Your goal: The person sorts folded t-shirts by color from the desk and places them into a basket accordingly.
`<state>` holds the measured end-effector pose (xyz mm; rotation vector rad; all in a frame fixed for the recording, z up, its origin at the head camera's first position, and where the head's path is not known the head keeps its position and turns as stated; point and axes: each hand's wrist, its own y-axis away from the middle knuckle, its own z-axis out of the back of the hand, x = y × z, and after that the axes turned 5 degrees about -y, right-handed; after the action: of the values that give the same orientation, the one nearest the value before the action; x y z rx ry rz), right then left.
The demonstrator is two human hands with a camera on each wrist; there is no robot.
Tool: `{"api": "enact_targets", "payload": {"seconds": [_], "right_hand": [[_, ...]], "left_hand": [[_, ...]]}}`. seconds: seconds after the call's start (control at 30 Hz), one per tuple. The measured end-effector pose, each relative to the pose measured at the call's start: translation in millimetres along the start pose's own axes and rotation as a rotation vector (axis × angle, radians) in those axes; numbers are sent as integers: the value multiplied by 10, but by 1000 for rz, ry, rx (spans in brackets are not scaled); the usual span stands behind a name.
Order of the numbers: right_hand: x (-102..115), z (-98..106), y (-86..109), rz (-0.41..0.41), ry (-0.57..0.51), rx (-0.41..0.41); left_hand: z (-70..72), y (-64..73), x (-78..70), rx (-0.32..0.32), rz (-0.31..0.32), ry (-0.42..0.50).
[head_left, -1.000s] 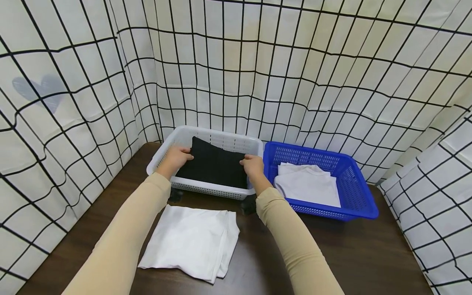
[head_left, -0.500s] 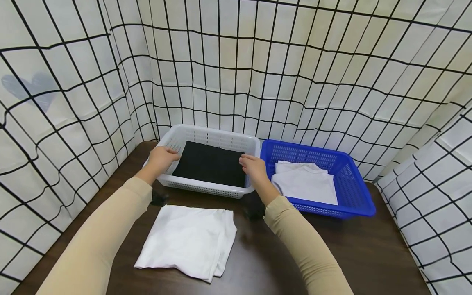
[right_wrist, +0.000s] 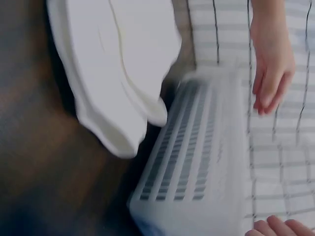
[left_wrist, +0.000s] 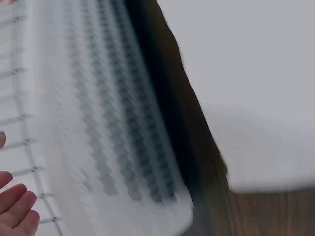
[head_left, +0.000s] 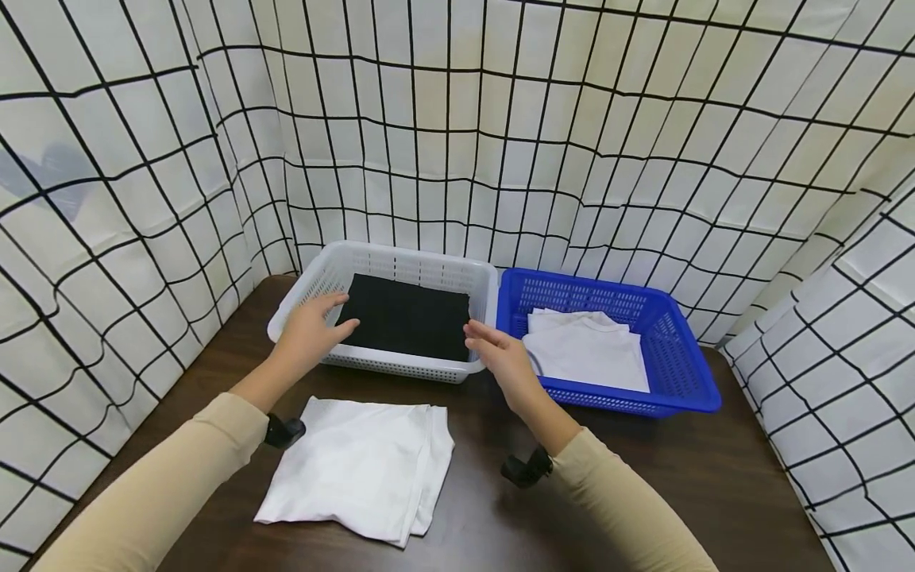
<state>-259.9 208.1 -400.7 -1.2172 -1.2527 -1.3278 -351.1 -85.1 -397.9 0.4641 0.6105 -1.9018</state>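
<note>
In the head view, the black cloth (head_left: 407, 318) lies flat in the white basket (head_left: 389, 370), just left of the middle of the frame; a second ago both hands were pinching its sides and its upper edge stood peaked. Now that grip is gone. The left hand (head_left: 310, 327), left of centre, has drawn back over the near left rim, thumb and fingers spread apart. The right hand (head_left: 506, 361), near the middle, has its fingers extended close together beside the cloth's right edge (whether they touch it, I cannot tell). The white cloth (head_left: 357, 461) at lower left is unchanged on the table (head_left: 493, 524), as is the white garment (head_left: 586, 353) inside the blue basket (head_left: 668, 343), right of centre.
</note>
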Motion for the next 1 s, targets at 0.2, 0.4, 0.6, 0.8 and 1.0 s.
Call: {"api": "enact_targets", "payload": {"seconds": [0.2, 0.4, 0.6, 0.8, 1.0], "right_hand": [[-55, 37, 383, 15, -59, 65], [-152, 33, 610, 47, -18, 105], [-257, 91, 718, -53, -65, 146], [-373, 182, 794, -145, -46, 150], [-534, 173, 869, -217, -61, 202]], "left_hand": [[-83, 382, -139, -34, -3, 111], [-149, 621, -148, -78, -32, 167], [-172, 895, -163, -100, -60, 153], [-178, 1116, -79, -59, 39, 126], [-190, 1241, 31, 36, 186, 129]]}}
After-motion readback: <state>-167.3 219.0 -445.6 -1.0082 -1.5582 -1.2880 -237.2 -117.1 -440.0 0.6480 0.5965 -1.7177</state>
